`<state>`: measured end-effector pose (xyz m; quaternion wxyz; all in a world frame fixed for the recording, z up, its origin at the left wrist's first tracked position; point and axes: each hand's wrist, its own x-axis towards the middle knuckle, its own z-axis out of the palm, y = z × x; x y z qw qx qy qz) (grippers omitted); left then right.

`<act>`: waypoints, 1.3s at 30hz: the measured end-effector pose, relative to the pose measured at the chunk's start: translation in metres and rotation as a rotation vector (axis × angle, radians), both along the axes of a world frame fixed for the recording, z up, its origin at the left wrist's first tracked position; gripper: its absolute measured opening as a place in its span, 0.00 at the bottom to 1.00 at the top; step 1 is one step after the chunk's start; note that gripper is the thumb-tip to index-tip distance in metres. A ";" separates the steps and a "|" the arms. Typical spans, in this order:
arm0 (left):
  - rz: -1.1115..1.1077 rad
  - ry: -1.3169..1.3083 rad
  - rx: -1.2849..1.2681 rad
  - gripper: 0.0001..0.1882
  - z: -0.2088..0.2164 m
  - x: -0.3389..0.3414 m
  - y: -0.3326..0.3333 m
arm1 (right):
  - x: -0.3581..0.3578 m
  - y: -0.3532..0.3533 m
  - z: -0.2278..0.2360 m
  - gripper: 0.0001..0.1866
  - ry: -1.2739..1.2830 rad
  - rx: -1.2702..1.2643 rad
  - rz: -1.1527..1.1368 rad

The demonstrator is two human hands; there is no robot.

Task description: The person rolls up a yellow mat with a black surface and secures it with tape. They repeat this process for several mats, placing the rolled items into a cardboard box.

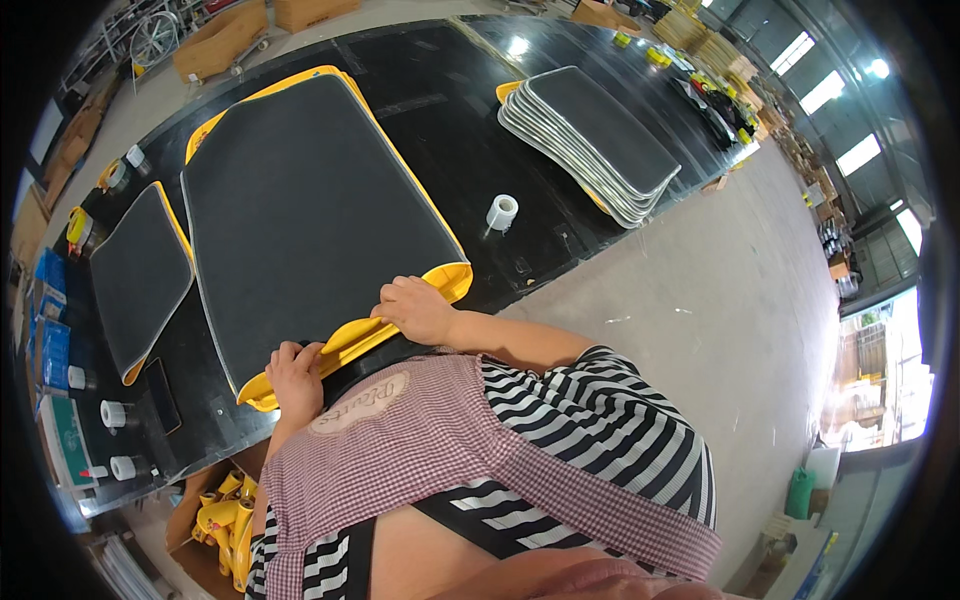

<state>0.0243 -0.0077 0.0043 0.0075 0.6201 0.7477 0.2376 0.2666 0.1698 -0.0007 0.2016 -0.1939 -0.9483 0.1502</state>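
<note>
A large dark grey panel [310, 210] with rounded corners and a thin pale rim lies on the black table. Beneath it is a yellow sheet [447, 283] that shows along the far and right edges and curls up at the near edge. My left hand [296, 378] has its fingers closed on this curled edge near the left corner. Farther right, my right hand [414, 310] pinches the same yellow edge, thumb and fingers bent over it. The fingertips of both hands are partly hidden by the fold.
A smaller dark panel [145, 280] with yellow edging lies left. Several similar panels form a stack [600, 130] at the far right. A white roll [502, 212] stands between. Along the left are a phone [163, 394] and more rolls. A carton of yellow rolls [225, 520] sits below the table edge.
</note>
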 end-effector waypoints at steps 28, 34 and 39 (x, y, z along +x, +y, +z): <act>-0.056 0.026 0.113 0.06 0.000 -0.025 0.016 | -0.024 0.023 0.029 0.05 -0.194 -0.306 -0.178; -0.010 0.213 0.084 0.15 0.011 -0.030 -0.012 | 0.004 0.025 0.043 0.17 -0.353 0.072 -0.013; 0.011 0.041 -0.108 0.16 0.019 -0.035 -0.001 | 0.006 0.029 0.042 0.21 -0.407 -0.040 -0.026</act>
